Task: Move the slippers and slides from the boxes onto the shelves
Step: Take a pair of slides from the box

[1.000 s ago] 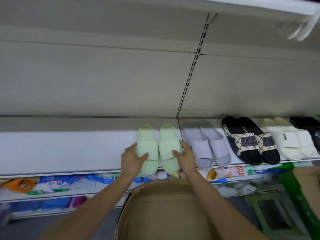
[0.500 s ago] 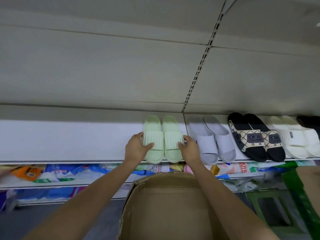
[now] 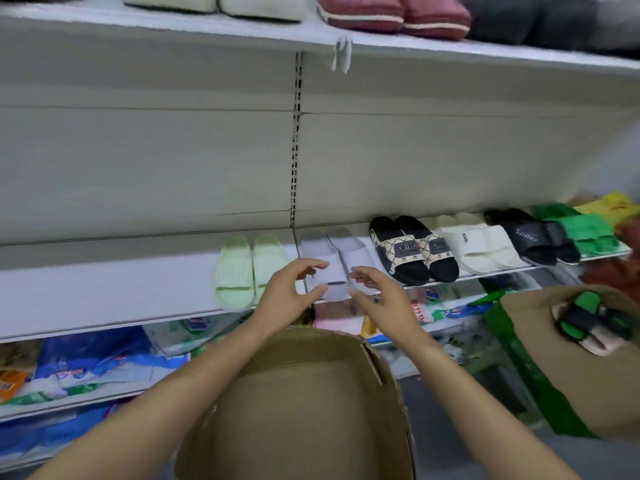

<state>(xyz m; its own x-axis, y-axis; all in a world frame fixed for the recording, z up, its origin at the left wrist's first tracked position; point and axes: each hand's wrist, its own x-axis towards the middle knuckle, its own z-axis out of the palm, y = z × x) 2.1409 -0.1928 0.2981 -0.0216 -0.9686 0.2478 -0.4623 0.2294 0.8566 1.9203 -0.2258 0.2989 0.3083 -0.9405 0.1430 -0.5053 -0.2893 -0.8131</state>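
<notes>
Both hands are hanging in the air above the near box (image 3: pixel 311 403), in front of the shelf (image 3: pixel 104 292), and neither is holding anything. The left hand (image 3: pixel 284 296) is floating with its fingers loosely curled and its thumb apart from them, just off the toes of the green slides (image 3: pixel 249 268). The right hand (image 3: pixel 377 292) is hovering beside it, fingers relaxed and spread, in front of the grey slides (image 3: pixel 332 261). The green slides are sitting side by side on the shelf, toes toward the front edge, just left of the grey pair. Further right along the same shelf, a patterned black pair (image 3: pixel 412 251), a white pair (image 3: pixel 478 244), a black pair (image 3: pixel 533 237) and a bright green pair (image 3: pixel 585 230) are lying in a row. Another box (image 3: pixel 540 368) is standing to the right, with a green and black slide (image 3: pixel 588 320) resting on top. Red slippers (image 3: pixel 394 12) are showing on the top shelf.
</notes>
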